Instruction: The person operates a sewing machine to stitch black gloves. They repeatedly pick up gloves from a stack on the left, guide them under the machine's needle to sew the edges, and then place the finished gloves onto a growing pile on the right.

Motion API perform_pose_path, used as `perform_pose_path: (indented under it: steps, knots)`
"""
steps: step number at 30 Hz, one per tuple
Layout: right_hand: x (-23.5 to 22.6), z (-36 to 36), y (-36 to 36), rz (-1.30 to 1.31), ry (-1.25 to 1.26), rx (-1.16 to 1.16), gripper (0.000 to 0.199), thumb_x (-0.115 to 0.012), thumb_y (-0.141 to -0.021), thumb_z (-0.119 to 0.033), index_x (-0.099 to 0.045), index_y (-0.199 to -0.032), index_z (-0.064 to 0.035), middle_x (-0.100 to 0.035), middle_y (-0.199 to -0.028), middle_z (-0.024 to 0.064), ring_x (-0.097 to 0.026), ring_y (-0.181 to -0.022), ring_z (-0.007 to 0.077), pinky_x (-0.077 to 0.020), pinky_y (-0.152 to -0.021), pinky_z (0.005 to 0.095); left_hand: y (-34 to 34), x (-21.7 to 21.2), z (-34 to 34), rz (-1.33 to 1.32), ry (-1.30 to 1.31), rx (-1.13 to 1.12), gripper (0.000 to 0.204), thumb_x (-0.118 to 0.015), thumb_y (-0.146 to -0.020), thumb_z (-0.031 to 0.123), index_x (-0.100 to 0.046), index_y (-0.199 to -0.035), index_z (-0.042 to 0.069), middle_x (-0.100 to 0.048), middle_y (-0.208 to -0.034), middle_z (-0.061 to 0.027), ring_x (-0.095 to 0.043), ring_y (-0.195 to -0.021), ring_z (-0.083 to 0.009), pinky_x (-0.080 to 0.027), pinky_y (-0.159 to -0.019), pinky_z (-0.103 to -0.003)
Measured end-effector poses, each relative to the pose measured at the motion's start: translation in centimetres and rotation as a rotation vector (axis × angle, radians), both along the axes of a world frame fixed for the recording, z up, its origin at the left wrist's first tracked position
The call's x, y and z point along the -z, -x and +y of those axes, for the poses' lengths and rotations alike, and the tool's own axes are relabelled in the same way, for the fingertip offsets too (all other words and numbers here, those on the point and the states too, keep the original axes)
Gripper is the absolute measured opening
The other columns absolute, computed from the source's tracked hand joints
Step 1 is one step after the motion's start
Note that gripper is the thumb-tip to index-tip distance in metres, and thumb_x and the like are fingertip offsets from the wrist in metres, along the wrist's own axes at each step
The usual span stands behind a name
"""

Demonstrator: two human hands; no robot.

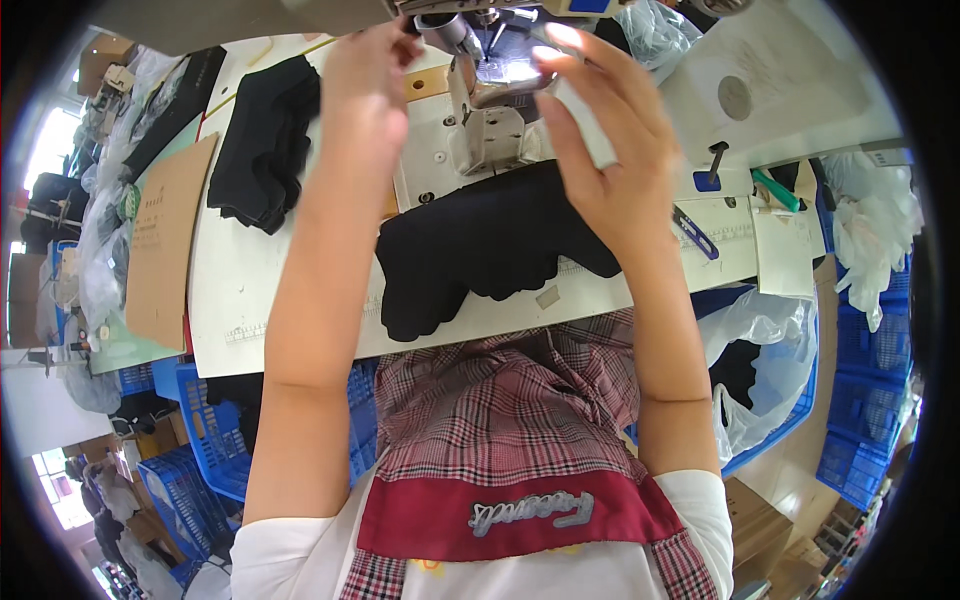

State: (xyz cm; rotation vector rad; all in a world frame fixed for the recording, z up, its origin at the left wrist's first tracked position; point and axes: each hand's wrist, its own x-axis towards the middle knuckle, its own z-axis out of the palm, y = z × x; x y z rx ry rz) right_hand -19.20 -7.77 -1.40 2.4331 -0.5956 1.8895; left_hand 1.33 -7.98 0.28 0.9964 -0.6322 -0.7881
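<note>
The left hand (370, 90) is reaching up beside the head of the sewing machine (800, 65), its fingers bunching together; blur is hiding whether they are holding anything, so I cannot tell. The right hand (625, 150) is spreading wide on the needle's other side, thumb well apart from the fingers, with nothing showing in its grip.

Between the forearms, 1 black piece (490, 250) is lying on the tabletop (240, 290), in front of the machine bed (490, 140), its lower left lobe coming near the front edge. Neither hand is gripping it, and no part of it is showing under the needle. I am judging that the machine is getting the attention just now, while this piece is waiting. No stitching is showing on the dark cloth, so whether its sewing is done or left is staying unclear.

Farther out, a black stack (265, 145) is lying toward the left edge, beside the cardboard (165, 240); it could be holding finished or waiting pieces. A cutter (695, 232) and a green tool (777, 190) are lying toward the right edge. Beyond the front right corner, a plastic bag (765, 310) is holding more dark cloth, suggesting a larger batch.
</note>
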Motion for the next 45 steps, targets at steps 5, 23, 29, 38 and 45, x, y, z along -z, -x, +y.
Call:
perform_pose_path:
  steps: [5, 23, 29, 38, 45]
  knots:
    - [1.5, 2.6, 4.5, 0.322, -0.393, 0.038, 0.038, -0.079, -0.079, -0.013, -0.067, -0.113, -0.0008, -0.062, -0.111, 0.013, -0.06, -0.099, 0.0332, -0.0504, -0.085, 0.0399, -12.3, -3.6, 2.2, -0.446, -0.014, -0.207, 0.028, -0.06, -0.098, 0.02, -0.066, -0.118, 0.001, -0.069, -0.115, -0.0081, -0.064, -0.101, -0.0195, -0.05, -0.09, -0.032]
    - [0.5, 4.4, 4.0, 0.286, -0.826, -0.096, 0.03, -0.075, -0.082, -0.004, -0.06, -0.108, -0.0006, -0.066, -0.095, 0.0088, -0.066, -0.086, 0.0232, -0.0498, -0.077, 0.0338, -11.0, -0.5, 9.4, -1.323, -0.293, -0.369, 0.031, -0.075, -0.087, 0.031, -0.072, -0.106, 0.006, -0.069, -0.103, -0.0095, -0.062, -0.099, -0.024, -0.048, -0.088, -0.034]
    - [-3.3, 4.1, 1.9, 0.069, -0.835, -0.375, 0.024, -0.07, -0.084, 0.002, -0.061, -0.107, -0.0008, -0.067, -0.099, 0.0078, -0.066, -0.089, 0.0197, -0.049, -0.08, 0.0289, 2.3, -1.8, 10.3, -1.123, -0.034, 0.376, 0.024, -0.071, -0.093, 0.023, -0.068, -0.102, 0.001, -0.066, -0.088, -0.0057, -0.06, -0.081, -0.015, -0.048, -0.076, -0.029]
    - [-3.6, 3.7, 2.8, 0.412, -0.238, -0.179, 0.067, -0.05, -0.065, 0.014, -0.062, -0.128, -0.0042, -0.059, -0.133, 0.0118, -0.056, -0.123, 0.0342, -0.0462, -0.103, 0.0448, 1.9, -3.0, 8.5, -0.791, -0.25, 0.337, 0.027, -0.06, -0.099, 0.022, -0.061, -0.085, 0.0, -0.05, -0.07, 0.0057, -0.043, -0.067, -0.0007, -0.036, -0.058, -0.022]
    - [-2.0, 2.8, 0.7, 0.39, 0.054, 0.084, 0.048, -0.067, -0.068, 0.0, -0.066, -0.116, 0.0003, -0.06, -0.121, 0.0107, -0.06, -0.112, 0.0299, -0.0523, -0.092, 0.0414, 2.3, -2.4, 7.4, -0.584, -0.185, 0.35, 0.026, -0.063, -0.097, 0.021, -0.061, -0.081, 0.0, -0.053, -0.072, 0.0064, -0.046, -0.068, -0.0003, -0.038, -0.059, -0.02]
